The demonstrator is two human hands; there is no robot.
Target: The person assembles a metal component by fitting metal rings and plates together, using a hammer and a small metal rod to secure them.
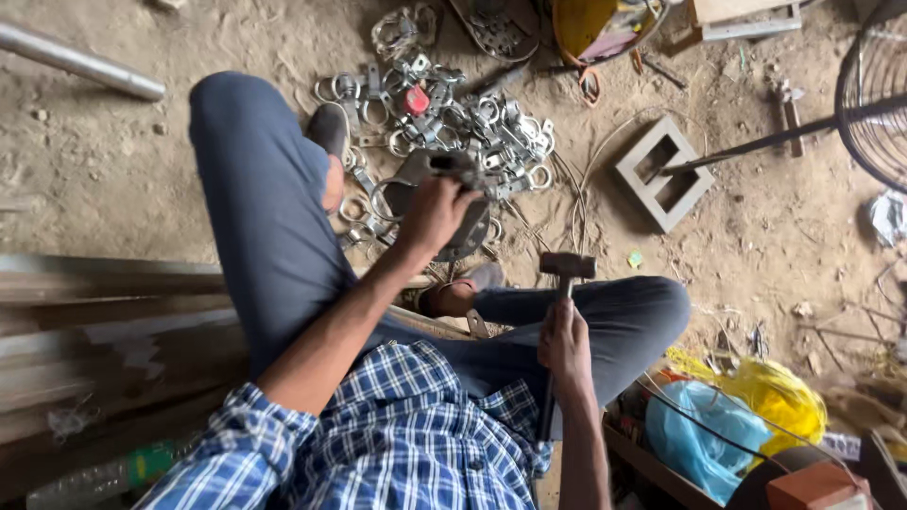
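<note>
I sit on a dirt floor with my legs apart. My left hand reaches forward and grips a small metal clamp piece over a dark round anvil plate. A pile of shiny metal ring clamps lies just beyond it. My right hand holds a hammer by its handle, upright above my right knee, with the hammer head raised and apart from the clamp.
A grey pipe lies at the far left. A concrete block sits to the right, with a fan grille beyond. Yellow and blue plastic bags lie at lower right. Metal sheets stack on the left.
</note>
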